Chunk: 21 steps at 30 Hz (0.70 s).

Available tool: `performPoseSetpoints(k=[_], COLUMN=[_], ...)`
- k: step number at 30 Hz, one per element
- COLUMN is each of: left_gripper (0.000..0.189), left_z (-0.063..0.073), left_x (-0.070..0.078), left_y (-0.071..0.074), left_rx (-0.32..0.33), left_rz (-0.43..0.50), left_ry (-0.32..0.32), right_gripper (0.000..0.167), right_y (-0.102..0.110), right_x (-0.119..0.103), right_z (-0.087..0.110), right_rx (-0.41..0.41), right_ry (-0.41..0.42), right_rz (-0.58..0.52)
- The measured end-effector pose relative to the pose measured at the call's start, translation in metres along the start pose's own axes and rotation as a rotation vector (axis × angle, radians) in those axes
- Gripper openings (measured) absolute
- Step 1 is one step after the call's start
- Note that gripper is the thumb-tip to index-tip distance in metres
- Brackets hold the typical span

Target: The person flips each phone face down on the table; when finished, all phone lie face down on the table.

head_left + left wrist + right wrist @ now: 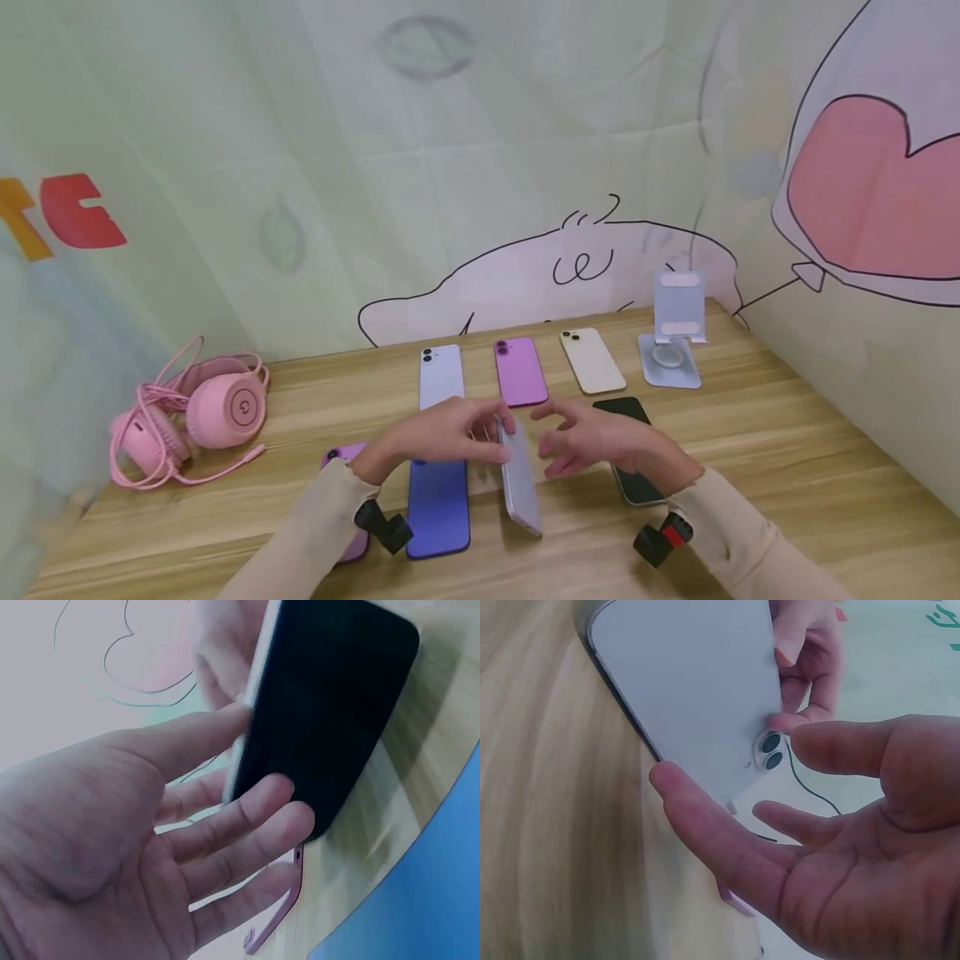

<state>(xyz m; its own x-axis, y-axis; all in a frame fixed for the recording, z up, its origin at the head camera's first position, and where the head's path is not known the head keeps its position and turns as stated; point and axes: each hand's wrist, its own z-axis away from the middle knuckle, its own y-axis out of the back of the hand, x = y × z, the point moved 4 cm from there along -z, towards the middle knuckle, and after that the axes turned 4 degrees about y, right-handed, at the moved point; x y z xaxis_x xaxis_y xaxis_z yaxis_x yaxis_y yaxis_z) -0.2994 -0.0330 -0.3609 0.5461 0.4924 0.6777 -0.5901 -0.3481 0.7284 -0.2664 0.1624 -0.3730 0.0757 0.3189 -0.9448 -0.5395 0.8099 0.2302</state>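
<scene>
A silvery-white phone [519,479] is tilted up on its edge at the middle of the wooden table, its black screen [330,705] facing left. My left hand [457,429] pinches it near the top edge between thumb and fingers. Two round camera lenses [772,751] show on its pale back, which faces right. Close to that back is my right hand [592,433], fingers spread and loosely bent, holding nothing. In the right wrist view its thumb and a fingertip [664,776] lie near the phone's edges; whether they touch is unclear.
A blue phone [438,508] and a partly covered purple phone [356,546] lie left. Behind are pale blue [441,375], magenta [521,372] and cream [592,361] phones. A dark-screened phone [637,483] lies under my right wrist. Pink headphones [228,408] and a stand [679,304] flank them.
</scene>
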Motion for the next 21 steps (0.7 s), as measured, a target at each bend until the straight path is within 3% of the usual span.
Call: performPoseSetpoints(k=[10,16,21], left_gripper=[0.027,0.025,0.021], left_z=[-0.01,-0.015,-0.016], left_x=[-0.011,-0.015,-0.017], left_y=[-0.009,-0.016,-0.024], left_rx=[-0.033,-0.064,-0.066], left_rz=[0.113,0.135,0.168], left_ry=[0.029,0.031,0.07], right_gripper=[0.049,0.047,0.044], right_y=[0.007,0.011,0.012], right_x=[0.002,0.0,0.0], right_z=[0.002,0.006,0.006], right_rx=[0.05,0.012,-0.002], right_ry=[-0.056,-0.026,-0.022], right_rz=[0.061,0.061,0.077])
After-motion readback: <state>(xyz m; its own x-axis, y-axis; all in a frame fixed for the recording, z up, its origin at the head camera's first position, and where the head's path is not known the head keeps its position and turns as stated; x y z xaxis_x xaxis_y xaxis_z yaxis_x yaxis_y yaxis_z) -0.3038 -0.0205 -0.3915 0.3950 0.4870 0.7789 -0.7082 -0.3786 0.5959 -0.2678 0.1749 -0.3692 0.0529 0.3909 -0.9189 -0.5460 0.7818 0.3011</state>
